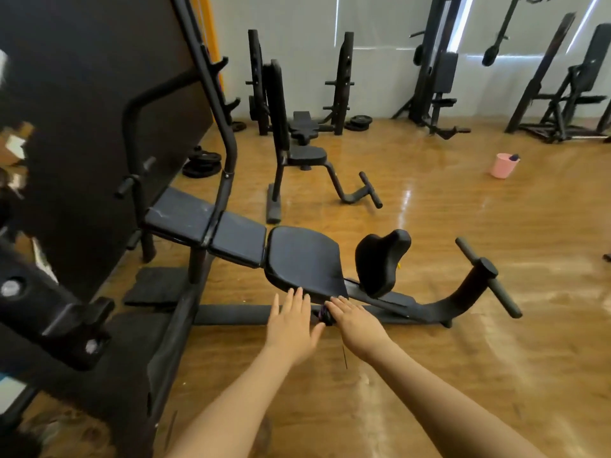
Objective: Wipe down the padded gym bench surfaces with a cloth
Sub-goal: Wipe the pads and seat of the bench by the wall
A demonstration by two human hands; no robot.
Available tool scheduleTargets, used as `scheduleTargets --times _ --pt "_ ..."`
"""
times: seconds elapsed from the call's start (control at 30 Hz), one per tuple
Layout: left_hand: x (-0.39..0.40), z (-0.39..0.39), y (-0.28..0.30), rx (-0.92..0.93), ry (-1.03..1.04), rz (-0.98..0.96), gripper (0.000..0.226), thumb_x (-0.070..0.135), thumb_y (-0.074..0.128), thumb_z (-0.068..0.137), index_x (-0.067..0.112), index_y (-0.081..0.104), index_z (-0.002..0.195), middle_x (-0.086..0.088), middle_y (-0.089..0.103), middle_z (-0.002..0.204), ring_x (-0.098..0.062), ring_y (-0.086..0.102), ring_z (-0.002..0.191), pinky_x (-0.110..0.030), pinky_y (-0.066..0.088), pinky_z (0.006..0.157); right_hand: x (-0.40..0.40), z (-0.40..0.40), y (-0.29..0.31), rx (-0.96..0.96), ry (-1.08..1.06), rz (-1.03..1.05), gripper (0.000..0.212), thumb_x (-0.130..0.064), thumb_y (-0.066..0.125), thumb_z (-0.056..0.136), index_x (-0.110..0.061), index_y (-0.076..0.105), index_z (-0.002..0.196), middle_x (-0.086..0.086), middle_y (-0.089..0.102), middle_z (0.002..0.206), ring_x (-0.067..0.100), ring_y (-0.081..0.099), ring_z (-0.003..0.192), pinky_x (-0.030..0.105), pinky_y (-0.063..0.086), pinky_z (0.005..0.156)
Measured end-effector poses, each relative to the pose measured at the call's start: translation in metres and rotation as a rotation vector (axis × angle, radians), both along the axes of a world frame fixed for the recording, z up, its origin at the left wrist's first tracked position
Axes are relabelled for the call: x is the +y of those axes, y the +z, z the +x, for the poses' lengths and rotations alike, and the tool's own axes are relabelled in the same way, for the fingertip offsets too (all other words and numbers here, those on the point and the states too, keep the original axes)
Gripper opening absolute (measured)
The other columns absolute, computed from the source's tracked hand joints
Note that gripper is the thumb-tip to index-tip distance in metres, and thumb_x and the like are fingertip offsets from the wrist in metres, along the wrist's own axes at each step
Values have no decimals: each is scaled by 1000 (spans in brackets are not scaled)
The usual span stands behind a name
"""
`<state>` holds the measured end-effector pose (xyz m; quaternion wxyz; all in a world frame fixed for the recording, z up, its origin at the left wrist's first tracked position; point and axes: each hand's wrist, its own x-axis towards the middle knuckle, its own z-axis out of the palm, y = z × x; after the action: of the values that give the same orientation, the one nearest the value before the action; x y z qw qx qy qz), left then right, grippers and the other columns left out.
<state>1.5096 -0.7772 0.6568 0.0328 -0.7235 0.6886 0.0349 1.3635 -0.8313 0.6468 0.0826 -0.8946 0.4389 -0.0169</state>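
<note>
Both my hands reach to the near edge of the padded seat (302, 256), just beyond them: my right hand (355, 320), the nearer, holds a small dark cloth (325, 315), my left hand (292, 320) flat and open beside it.

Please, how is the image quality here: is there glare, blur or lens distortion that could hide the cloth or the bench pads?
Head view: window glare streaks the wooden floor; wide-angle bending curves the frame edges; the left edge is smeared. The seat pad is sharp, matte, without glare. The dark cloth, under the right hand beside the left hand, is small and hard to read.
</note>
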Motion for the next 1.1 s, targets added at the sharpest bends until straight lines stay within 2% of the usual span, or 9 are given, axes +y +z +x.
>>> scheduleTargets --times 0.1,0.27,0.47,0.67,0.8,0.93,1.1 --pt "-54 22 3 -18 56 -18 70 53 20 100 10 5 153 -8 1 161 -23 -3 148 -45 -3 118 -63 28 1 28 94 1 57 -8 36 98 -13 13 149 5 11 157 18 8 144 32 10 116" --pt "-142 62 -1 -44 271 -19 70 52 20 100 9 3 153 -8 -1 161 -23 -4 148 -45 -2 118 -183 81 -4 25 294 1 60 -15 39 98 -14 10 150 4 9 157 17 6 144 33 9 117" --pt "-208 94 9 -79 504 30 71 53 19 100 8 -1 153 -10 -4 160 -25 -7 147 -46 -3 117 -277 151 13 -16 540 48 58 -11 35 97 -13 10 150 5 9 157 18 6 144 32 8 117" --pt "-233 139 13 -55 693 26 71 52 19 100 9 -1 153 -9 -4 160 -23 -7 147 -45 -4 117 -315 231 10 -38 720 77 62 -13 42 97 -15 11 150 4 9 157 18 6 144 33 10 117" --pt "-230 184 7 -61 799 14 71 53 18 100 9 0 152 -9 -2 161 -24 -5 147 -45 -2 118 -331 279 2 -1 793 75 61 -8 39 96 -15 11 150 4 9 157 17 6 144 31 8 117" --pt "-230 245 3 -63 870 10 70 52 19 100 8 1 152 -10 -2 160 -24 -5 147 -45 -2 118 -343 340 1 -33 815 50 62 -2 35 95 -16 11 150 2 9 157 15 6 144 30 7 116" --pt "-247 313 -3 -2 904 -7 71 52 21 100 8 3 152 -11 1 160 -25 -2 148 -45 0 118 -362 406 3 -18 816 47 58 -5 35 99 -18 11 150 1 9 157 15 6 144 30 9 116"
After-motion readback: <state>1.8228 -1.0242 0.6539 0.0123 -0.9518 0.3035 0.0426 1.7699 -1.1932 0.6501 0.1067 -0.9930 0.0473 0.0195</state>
